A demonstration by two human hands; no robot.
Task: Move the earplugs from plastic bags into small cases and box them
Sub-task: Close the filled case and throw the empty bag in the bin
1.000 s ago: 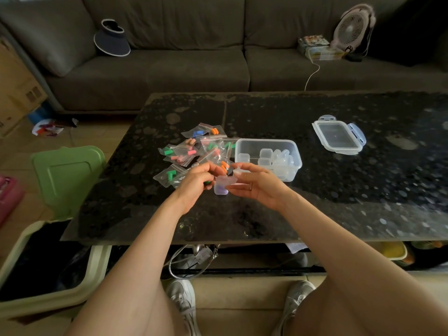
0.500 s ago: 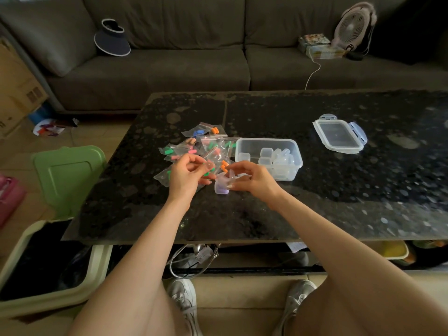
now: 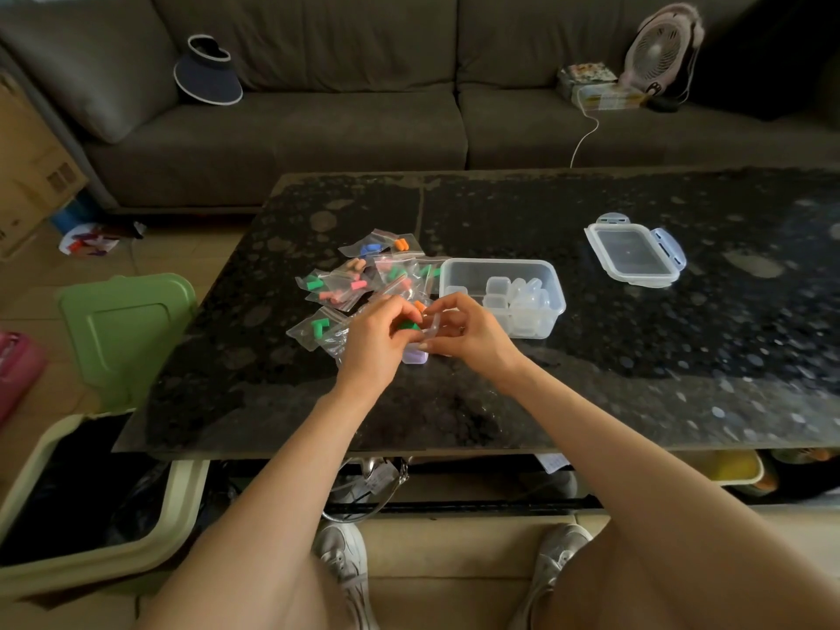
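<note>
Earplug (image 3: 409,326), green, pinched by left hand (image 3: 375,341) fingers, sits just above-left of open case (image 3: 416,357) held in right hand (image 3: 475,336) fingers, near-left of box (image 3: 552,284).

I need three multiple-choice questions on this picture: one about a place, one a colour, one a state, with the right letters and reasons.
1. The lid lies: A) on the clear box; B) on the table, right of the box; C) under the bags.
2. The earplug between left hand and right hand is: A) green; B) blue; C) white.
3. The box is: A) shut; B) open, empty; C) open, holding small cases.
Key: 1B, it rests alone on tabletop; 2A, green shows between them; 3C, cases show inside.
</note>
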